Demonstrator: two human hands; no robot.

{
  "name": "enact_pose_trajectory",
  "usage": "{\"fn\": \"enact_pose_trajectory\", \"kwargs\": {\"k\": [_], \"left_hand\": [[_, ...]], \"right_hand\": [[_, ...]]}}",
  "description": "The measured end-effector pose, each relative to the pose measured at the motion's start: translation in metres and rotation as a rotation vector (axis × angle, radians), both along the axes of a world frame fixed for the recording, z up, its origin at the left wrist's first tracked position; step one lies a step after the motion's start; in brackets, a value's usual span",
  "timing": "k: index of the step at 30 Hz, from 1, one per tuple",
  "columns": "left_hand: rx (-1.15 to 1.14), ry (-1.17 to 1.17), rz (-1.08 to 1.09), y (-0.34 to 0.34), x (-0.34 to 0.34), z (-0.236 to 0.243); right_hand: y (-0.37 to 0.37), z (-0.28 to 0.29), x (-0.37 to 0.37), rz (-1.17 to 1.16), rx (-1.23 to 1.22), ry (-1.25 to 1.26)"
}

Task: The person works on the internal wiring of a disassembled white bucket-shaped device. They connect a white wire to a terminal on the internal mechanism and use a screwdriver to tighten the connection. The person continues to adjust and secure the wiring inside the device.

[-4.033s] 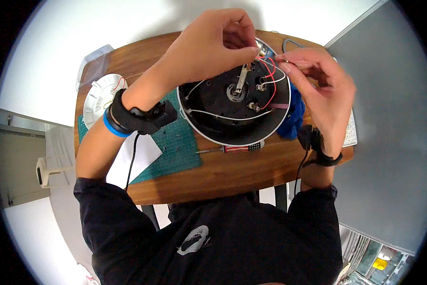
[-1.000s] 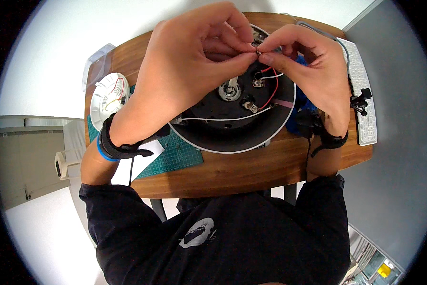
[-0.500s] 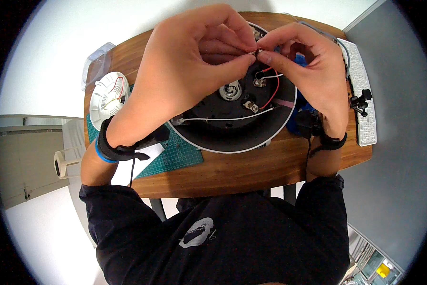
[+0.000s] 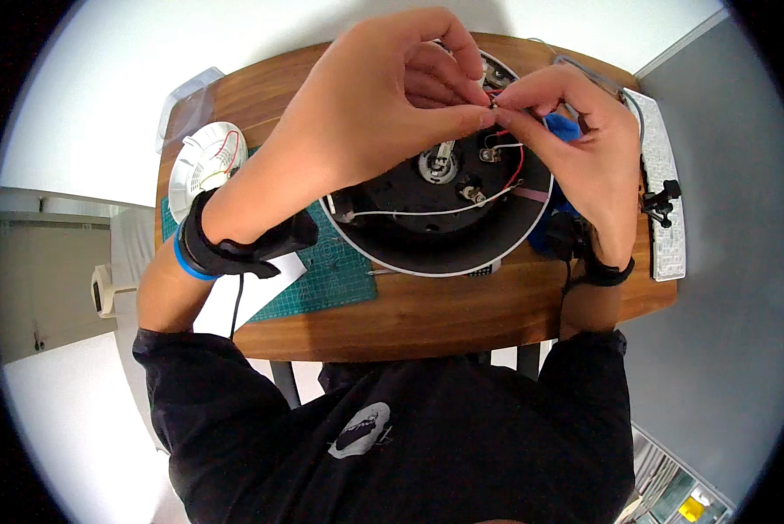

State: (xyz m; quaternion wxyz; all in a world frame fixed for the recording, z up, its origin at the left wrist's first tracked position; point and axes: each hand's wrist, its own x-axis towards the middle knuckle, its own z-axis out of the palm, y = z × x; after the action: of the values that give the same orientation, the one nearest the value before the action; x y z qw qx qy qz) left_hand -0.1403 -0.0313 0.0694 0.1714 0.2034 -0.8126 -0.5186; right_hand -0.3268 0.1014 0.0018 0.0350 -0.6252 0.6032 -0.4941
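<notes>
pinching red wire (image 4: 507, 140) — both hands (left hand (image 4: 383, 96); right hand (image 4: 584, 131)).

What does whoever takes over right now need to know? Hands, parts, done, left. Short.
Left hand: fingertips pinched on thin wire ends above the round black base.
Right hand: pinching the same wire ends from the other side, fingertips meeting the left.
Base lies open on the green cutting mat on the wooden table; red wire and white wire run loose across it.
Round white disc part sits apart, far left.
Done: base opened, wires brought together.
Left, likely: finish the joint, tidy wires, refit the disc.
</notes>
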Motion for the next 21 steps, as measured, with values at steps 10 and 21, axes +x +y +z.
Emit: {"fn": "enact_pose_trajectory", "kwargs": {"k": [10, 21], "left_hand": [[-0.226, 0.022, -0.135, -0.039, 0.007, -0.053], [-0.25, -0.041, -0.196, -0.021, -0.001, -0.041]], "right_hand": [[-0.003, -0.007, -0.008, -0.014, -0.031, -0.051], [0.01, -0.006, -0.006, -0.037, 0.008, -0.015]]}}
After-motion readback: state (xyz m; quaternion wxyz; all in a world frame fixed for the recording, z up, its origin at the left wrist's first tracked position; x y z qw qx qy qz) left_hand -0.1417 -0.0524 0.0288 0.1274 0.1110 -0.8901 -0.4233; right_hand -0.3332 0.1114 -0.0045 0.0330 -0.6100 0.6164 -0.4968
